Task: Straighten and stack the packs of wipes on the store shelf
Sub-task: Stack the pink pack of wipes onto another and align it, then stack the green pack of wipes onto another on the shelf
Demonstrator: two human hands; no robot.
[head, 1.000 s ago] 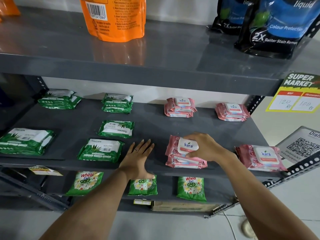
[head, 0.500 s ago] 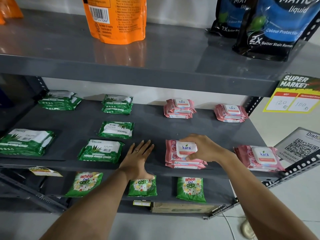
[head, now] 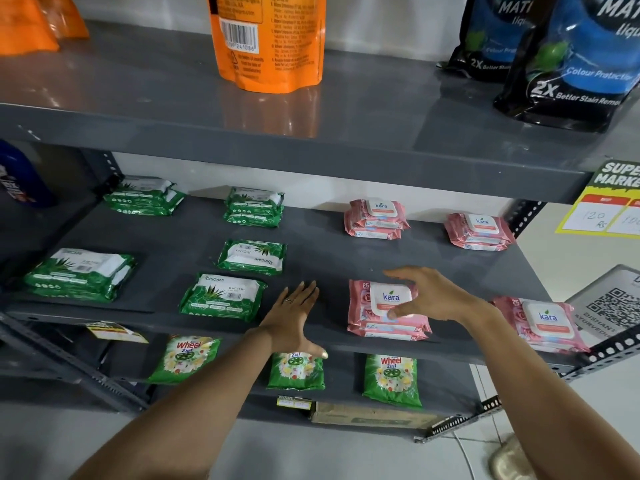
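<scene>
My left hand lies flat on the front edge of the gray shelf, fingers straight and spread, holding nothing. My right hand hangs open over the pink Kara wipes stack near the front, fingers loose; the thumb is at the white lid, but I cannot tell if it touches. Another pink Kara pack lies to the right. Two green Origami packs lie to the left of my left hand.
</scene>
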